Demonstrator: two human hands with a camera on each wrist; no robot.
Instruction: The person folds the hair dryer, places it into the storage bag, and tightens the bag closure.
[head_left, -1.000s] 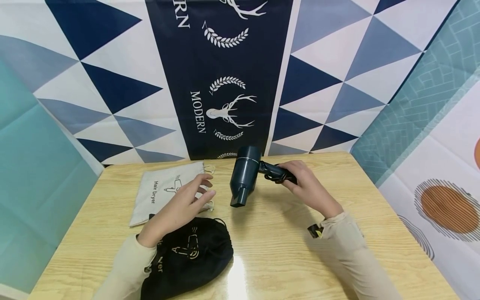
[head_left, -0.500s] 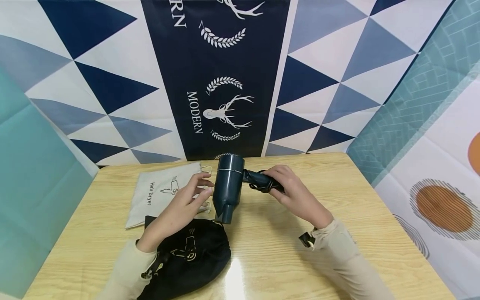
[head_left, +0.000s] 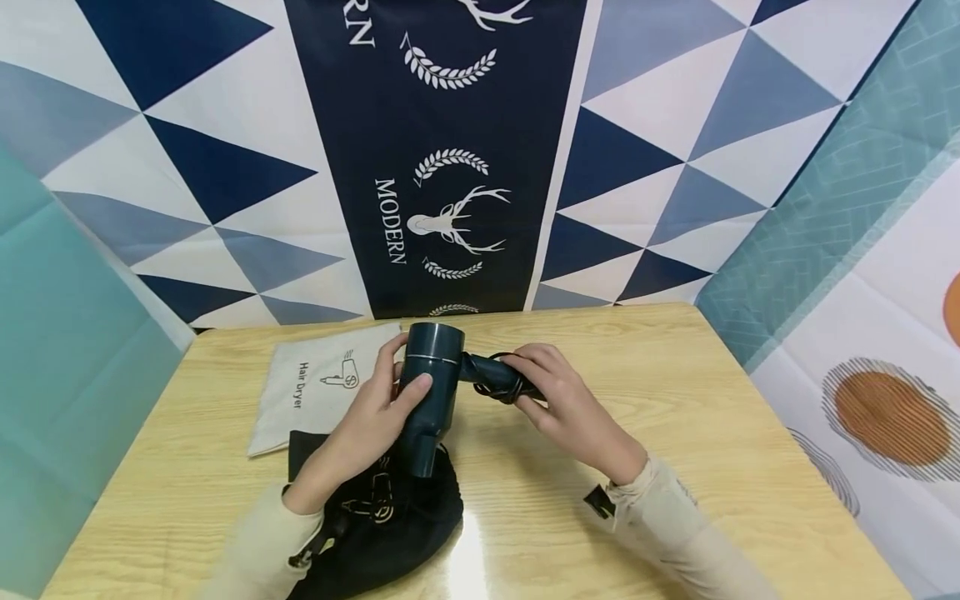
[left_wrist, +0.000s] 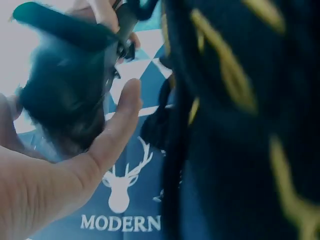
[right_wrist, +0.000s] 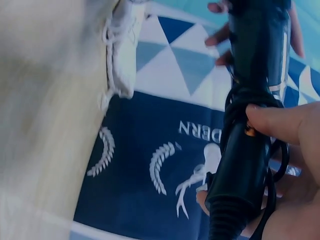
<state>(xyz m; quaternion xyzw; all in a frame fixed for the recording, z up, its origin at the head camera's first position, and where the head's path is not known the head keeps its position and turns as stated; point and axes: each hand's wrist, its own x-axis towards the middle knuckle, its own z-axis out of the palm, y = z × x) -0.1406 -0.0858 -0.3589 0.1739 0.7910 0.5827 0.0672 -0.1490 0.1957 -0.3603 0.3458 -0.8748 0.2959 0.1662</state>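
Note:
A dark teal hair dryer (head_left: 441, 398) is held up over the table, its barrel upright and nozzle pointing down. My left hand (head_left: 372, 418) grips the barrel from the left, thumb across the front and fingers behind. The folding handle (right_wrist: 239, 170), with its black cord (right_wrist: 250, 98) wound round it, is in the grip of my right hand (head_left: 568, 404). Below the nozzle lies a black drawstring bag (head_left: 408, 542) with a gold hair dryer print, partly hidden by my left forearm. The bag's dark cloth (left_wrist: 255, 125) fills the right half of the left wrist view.
A pale grey drawstring pouch (head_left: 292, 417) printed "Hair Dryer" lies flat behind my left hand. The wooden table (head_left: 600, 542) ends at a back wall (head_left: 457, 125) with triangles and deer prints. Patterned cloths (head_left: 847, 317) stand at the sides.
My right hand has carried the hair dryer left and toward me, until the nozzle is over the black bag. My left hand has taken hold of the barrel.

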